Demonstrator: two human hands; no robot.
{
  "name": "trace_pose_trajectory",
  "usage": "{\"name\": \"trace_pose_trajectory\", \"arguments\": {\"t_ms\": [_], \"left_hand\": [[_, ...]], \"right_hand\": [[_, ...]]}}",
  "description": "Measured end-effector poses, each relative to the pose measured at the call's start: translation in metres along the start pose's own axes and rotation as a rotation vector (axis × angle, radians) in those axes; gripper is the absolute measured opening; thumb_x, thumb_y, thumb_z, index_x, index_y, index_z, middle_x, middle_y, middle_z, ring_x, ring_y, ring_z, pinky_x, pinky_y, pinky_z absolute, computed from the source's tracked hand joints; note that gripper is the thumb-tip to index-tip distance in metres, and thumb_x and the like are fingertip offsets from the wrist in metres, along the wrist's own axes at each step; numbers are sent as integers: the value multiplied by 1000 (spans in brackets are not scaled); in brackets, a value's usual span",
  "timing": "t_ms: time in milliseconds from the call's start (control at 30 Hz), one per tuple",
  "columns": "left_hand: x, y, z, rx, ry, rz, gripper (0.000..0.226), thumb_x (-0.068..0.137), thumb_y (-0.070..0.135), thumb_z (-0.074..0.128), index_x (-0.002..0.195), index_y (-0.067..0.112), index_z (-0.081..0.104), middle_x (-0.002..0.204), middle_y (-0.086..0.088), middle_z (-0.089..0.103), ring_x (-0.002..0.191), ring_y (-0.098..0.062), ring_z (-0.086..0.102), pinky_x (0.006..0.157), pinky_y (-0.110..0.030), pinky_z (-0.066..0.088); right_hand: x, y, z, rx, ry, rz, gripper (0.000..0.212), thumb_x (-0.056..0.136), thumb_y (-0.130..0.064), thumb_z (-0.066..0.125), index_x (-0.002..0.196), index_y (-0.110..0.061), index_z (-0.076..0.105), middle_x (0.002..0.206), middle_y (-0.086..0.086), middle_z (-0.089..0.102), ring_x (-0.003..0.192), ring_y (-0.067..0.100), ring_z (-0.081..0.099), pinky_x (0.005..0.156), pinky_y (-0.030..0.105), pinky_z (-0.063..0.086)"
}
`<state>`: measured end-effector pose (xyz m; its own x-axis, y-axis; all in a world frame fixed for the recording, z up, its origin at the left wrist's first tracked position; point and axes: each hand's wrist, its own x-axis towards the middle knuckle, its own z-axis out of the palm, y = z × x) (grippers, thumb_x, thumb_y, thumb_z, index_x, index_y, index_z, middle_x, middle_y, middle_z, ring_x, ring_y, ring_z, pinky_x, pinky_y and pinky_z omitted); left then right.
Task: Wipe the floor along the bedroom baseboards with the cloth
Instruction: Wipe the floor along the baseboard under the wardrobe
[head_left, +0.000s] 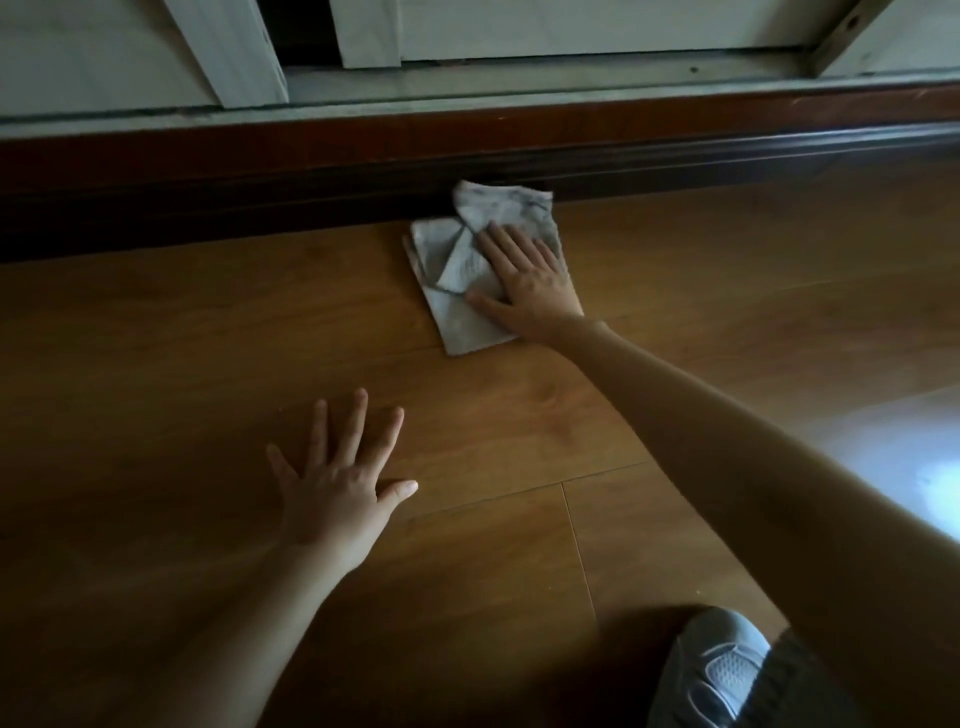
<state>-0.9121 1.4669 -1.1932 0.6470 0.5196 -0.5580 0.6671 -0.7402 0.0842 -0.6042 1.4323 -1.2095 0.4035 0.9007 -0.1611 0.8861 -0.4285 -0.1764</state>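
R hand (530, 275): fingers straight and spread, palm pressing flat on cloth (467, 291); no pinch. Cloth lies crumpled on wood floor (519, 441), its far edge riding up against dark baseboard (311, 171). L hand (337, 478): flat on floor w/ fingers splayed, holds nothing, likely bracing body wt. Grey shoe (722, 670) at bottom R. Step in hand (judgement): wiping along the board. To do it well: keep 1 cloth edge tight in floor/board seam, even pressure, refold if bunched.

Dim, soft picture; pale glare on the floor (883, 447) at right, wide-angle bending at edges.
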Motion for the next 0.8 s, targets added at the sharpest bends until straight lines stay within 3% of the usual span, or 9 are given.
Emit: {"name": "trace_pose_trajectory", "arguments": {"t_ms": [67,200,300,400,467,600,700,800], "left_hand": [[1,0,0,-22,7,4,75,88,72,25,134,50,-30,142,12,-44,143,-29,-29,110,-71,3],[1,-3,4,-50,28,17,74,88,72,26,136,53,-26,145,13,-42,143,-28,-31,110,-72,0],[1,-3,4,-50,29,14,74,89,72,25,140,52,-25,147,12,-42,142,-28,-32,110,-72,0],[0,-2,1,-25,17,12,75,89,73,24,142,51,-23,149,11,-41,143,-29,-30,111,-71,3],[0,-2,1,-19,43,10,75,89,73,26,145,50,-18,155,9,-34,144,-29,-27,110,-72,5],[-5,-1,2,-11,92,16,74,88,72,26,148,50,-11,158,8,-27,145,-28,-24,110,-71,7],[-6,-1,5,-23,117,14,73,88,72,27,149,50,-6,159,8,-24,146,-28,-22,110,-70,7],[-4,-2,10,-70,185,23,73,86,71,34,150,50,4,162,8,-16,148,-29,-17,108,-72,6]], "right_hand": [[0,25,-6,-6,-8,-17,75,93,-66,34,154,-29,12,162,0,9,149,18,1,120,38,4],[-17,106,-22,-22,31,408,79,91,-72,27,154,-29,10,162,3,9,149,22,0,119,40,3],[-23,114,-23,35,-8,527,81,92,-71,24,155,-25,2,163,5,0,149,24,-4,120,42,-2],[-5,66,-12,10,6,350,88,87,-77,16,155,-21,9,162,6,8,149,23,2,120,40,0],[12,14,-1,-36,19,138,79,93,-68,27,154,-20,16,161,6,15,149,22,6,119,39,2],[43,-79,6,-90,-79,-245,77,95,-64,32,155,-21,10,162,5,8,149,25,0,121,44,0],[52,-69,0,-138,-117,-369,76,96,-60,32,155,-19,8,162,7,8,149,25,1,121,44,0],[33,-12,-11,-135,-29,-315,77,94,-61,24,153,-12,20,160,11,17,148,27,9,121,39,-2]]}}
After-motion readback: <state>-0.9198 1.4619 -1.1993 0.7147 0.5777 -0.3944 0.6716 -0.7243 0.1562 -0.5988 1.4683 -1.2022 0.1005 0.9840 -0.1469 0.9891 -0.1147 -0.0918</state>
